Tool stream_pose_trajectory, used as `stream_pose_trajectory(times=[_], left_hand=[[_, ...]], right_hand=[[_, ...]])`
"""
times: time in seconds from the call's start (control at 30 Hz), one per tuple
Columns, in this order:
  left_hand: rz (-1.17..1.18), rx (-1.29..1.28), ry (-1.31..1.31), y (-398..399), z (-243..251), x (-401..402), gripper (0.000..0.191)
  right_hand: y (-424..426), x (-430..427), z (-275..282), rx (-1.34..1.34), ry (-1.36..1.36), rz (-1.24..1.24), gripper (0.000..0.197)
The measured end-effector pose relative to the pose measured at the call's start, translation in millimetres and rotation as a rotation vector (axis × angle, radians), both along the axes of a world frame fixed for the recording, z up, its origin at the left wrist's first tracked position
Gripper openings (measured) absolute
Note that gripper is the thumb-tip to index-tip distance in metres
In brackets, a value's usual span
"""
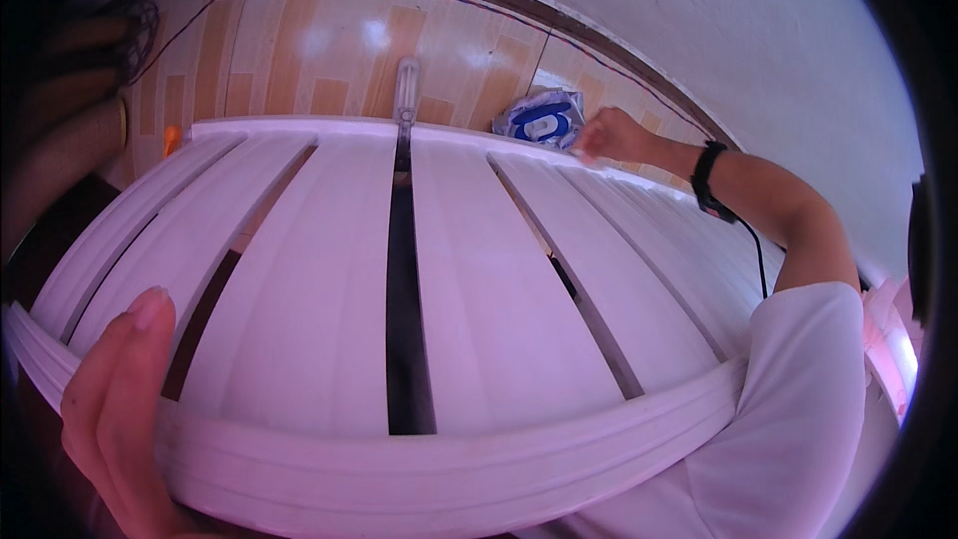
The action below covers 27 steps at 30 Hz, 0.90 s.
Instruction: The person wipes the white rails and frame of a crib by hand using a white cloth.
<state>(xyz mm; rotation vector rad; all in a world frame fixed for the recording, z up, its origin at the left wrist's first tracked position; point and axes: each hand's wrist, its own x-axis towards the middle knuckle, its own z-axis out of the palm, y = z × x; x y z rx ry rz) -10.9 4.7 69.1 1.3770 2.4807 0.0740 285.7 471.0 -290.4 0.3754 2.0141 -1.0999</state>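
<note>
A large white slatted panel [322, 277] with dark gaps between its slats spans most of the head view. My left hand [123, 397] is at its near left corner, beside the moulded front rail [449, 471]. Its fingers are extended upward; whether it touches the rail is hard to tell. Beyond the far right edge, my blurred right hand [610, 136] has its fingers bent, right of a wipes pack [540, 118] with a blue-and-white lid. I cannot tell whether those fingers hold anything. A black band [707, 180] circles my right wrist.
A pale bracket [406, 90] sticks out past the panel's far edge. Wood-patterned floor tiles [299, 52] lie behind it. A twisted red-and-blue wire [464, 1] runs along the wall [673, 22]. At the left edge are an orange object [173, 139] and tan rounded shapes [67, 150].
</note>
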Motion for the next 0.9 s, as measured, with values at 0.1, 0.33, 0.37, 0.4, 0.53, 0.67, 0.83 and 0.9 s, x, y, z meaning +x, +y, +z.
stream_pose_trajectory(times=[0.1, 0.33, 0.37, 0.4, 0.53, 0.67, 0.83, 0.9], left_hand=[[0.019, 0.007, 0.001, -1.4, -2.5, -0.6, 0.059], [0.034, 0.028, -0.025, -5.8, -7.9, -7.9, 0.056], [0.037, 0.021, -0.031, -4.8, -8.8, -9.6, 0.055], [0.036, 0.012, -0.039, 0.1, -8.9, -13.8, 0.055], [0.055, 0.0, -0.042, -1.3, -10.1, -13.0, 0.053], [0.068, -0.02, -0.048, -2.5, -6.9, -16.7, 0.052], [0.071, -0.042, -0.047, -3.1, -1.5, -12.6, 0.051], [0.061, -0.027, -0.072, -1.5, -10.8, -12.6, 0.051]], right_hand=[[-80.5, -86.4, 0.4, -0.105, 0.284, -0.042, 0.015], [-172.3, -167.1, -1.3, -0.29, 0.342, -0.13, 0.013], [-169.1, -162.9, -2.8, -0.292, 0.339, -0.133, 0.013], [-159.9, -153.3, -10.6, -0.251, 0.368, -0.052, 0.014], [-125.0, -122.0, 0.9, -0.183, 0.263, 0.169, 0.018], [-110.2, -96.1, 20.0, -0.144, 0.488, 0.227, 0.018], [-111.1, -107.3, 29.4, -0.049, 0.705, 0.492, 0.014], [-98.0, -107.3, 28.5, -0.01, 0.771, 0.644, 0.011]])
